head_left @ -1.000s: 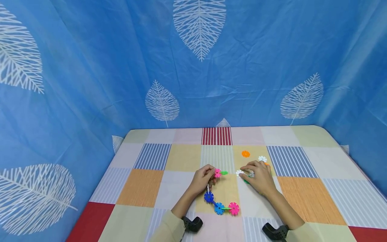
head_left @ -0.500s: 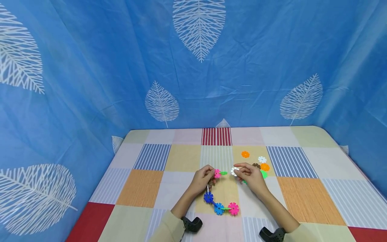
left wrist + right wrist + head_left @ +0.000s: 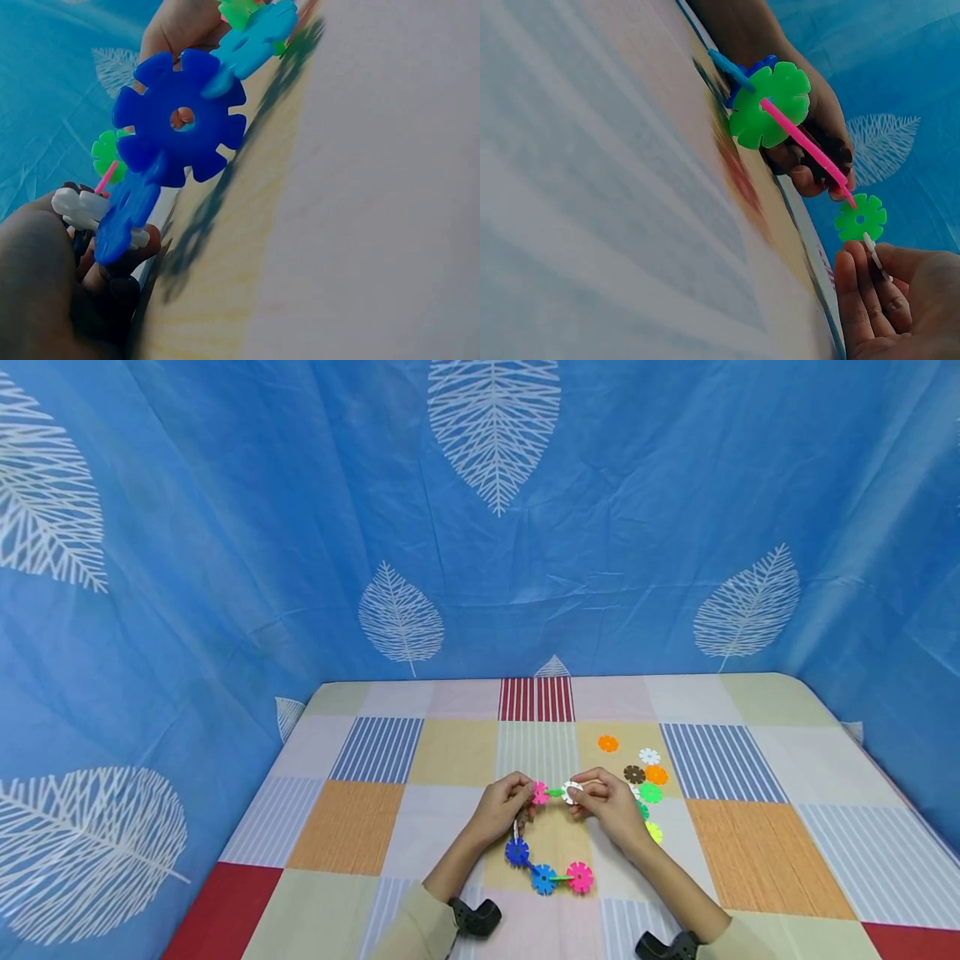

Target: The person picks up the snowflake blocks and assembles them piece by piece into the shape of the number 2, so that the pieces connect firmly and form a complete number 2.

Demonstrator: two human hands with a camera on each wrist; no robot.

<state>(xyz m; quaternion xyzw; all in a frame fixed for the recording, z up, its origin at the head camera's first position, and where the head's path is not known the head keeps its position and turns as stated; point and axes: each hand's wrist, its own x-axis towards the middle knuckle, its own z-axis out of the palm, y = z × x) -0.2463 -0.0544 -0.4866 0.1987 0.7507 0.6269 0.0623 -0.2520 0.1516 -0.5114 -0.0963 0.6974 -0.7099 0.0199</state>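
A curved chain of notched plastic discs hangs from my left hand [image 3: 498, 807], whose fingers and thumb grip its upper end near a pink disc [image 3: 540, 793]. Down the chain come a dark blue disc [image 3: 180, 120], a light blue disc [image 3: 543, 879] and another pink disc [image 3: 580, 877] at the free end. A green disc [image 3: 860, 218] sticks out edge-on from the upper pink one. Between thumb and fingers, my right hand [image 3: 611, 806] pinches a white disc [image 3: 572, 792], its rim right at the green disc's edge.
Loose notched discs lie to the right, beyond and beside my right hand: an orange disc [image 3: 608, 743], a white one, a brown disc [image 3: 634, 774], several green and a yellow disc [image 3: 655, 832]. A patchwork cloth [image 3: 450, 752] covers the table; a blue curtain [image 3: 600, 527] hangs behind.
My right hand has picked the white disc up from among the loose discs and brought it left to the green disc. My left hand has stayed in place with the chain.
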